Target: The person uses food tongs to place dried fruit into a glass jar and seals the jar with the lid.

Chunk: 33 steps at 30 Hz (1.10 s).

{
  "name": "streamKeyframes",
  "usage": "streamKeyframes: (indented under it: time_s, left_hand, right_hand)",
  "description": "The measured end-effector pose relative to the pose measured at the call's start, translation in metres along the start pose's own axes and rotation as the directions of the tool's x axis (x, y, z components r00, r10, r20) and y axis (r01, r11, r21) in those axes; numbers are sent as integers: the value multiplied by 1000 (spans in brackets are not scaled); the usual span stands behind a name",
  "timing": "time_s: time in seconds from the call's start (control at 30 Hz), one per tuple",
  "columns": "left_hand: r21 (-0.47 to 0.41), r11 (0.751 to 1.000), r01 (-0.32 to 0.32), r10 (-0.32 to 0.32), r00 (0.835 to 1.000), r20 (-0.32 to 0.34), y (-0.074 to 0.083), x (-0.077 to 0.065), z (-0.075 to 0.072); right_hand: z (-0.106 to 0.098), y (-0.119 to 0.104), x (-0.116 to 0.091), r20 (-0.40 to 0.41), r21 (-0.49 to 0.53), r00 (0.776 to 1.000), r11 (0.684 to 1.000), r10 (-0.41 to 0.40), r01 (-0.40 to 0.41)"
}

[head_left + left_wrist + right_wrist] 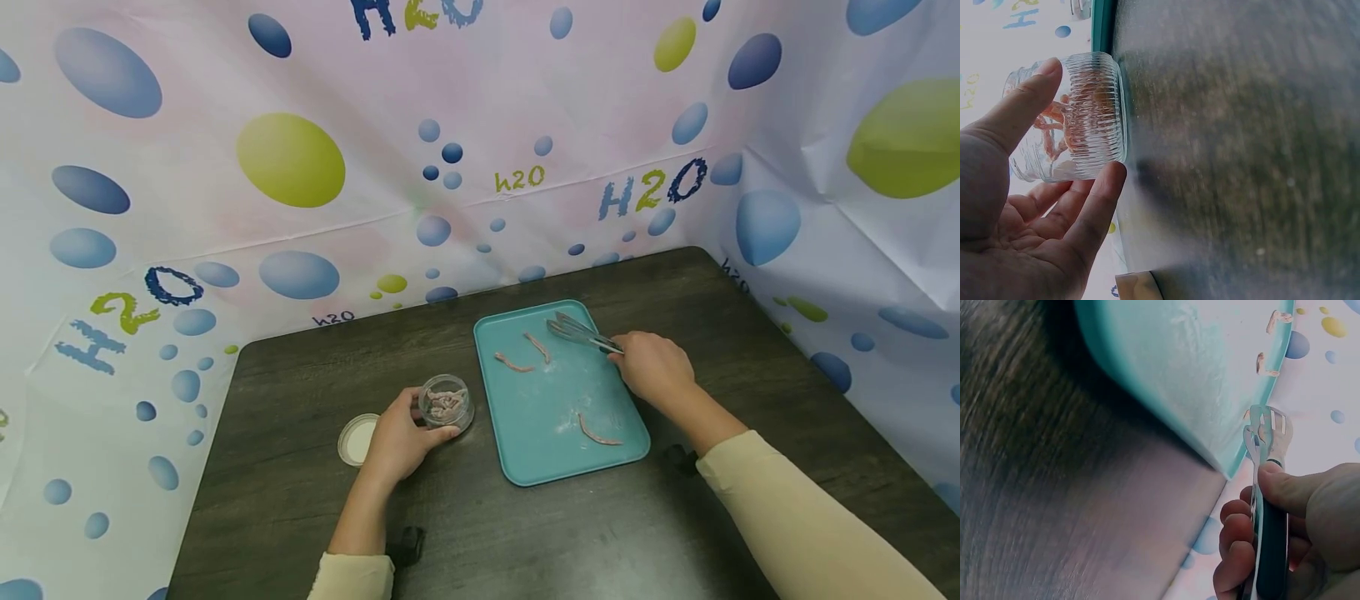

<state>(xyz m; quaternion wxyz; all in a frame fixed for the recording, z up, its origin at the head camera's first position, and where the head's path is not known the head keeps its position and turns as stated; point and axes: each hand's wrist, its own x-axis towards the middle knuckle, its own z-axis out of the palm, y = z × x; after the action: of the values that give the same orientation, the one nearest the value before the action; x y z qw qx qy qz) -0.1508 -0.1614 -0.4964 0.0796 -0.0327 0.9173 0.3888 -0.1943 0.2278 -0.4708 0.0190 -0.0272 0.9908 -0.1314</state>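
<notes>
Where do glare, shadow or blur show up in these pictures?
Head view: pale glare on the dark wood-grain table, toward the bottom of the picture; left wrist view: the table looks soft and smeary, while the clear ribbed glass jar looks crisper; right wrist view: the turquoise rectangular tray looks partly washed out, with dark shadow along its edge.

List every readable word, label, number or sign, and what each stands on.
"H2O", large, on the white wall covering with blue and green ovals: left, right, top (cropped).
"h2O", smaller, there too: centre and lower centre-left.
Small right-corner mark there: too small to read surely.
Left wrist view's lettering: faint or cropped.
None readable on the clear ribbed glass jar, pale round lid, turquoise rectangular tray or silver metal tongs.
</notes>
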Motion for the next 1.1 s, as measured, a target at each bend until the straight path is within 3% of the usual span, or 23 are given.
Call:
streamKeyframes:
  time_s: [0.6, 1.1]
  left_hand:
    - [0, 1000, -3, 3, 1000, -6, 0, 1, 0]
    - [-6, 1000, -5, 5, 1000, -1, 0, 0, 0]
  right_hand:
    - [3, 1, 5, -17, -61, 1000, 998, 13, -14]
    - [3, 3, 1, -62, -25, 998, 1000, 1, -2]
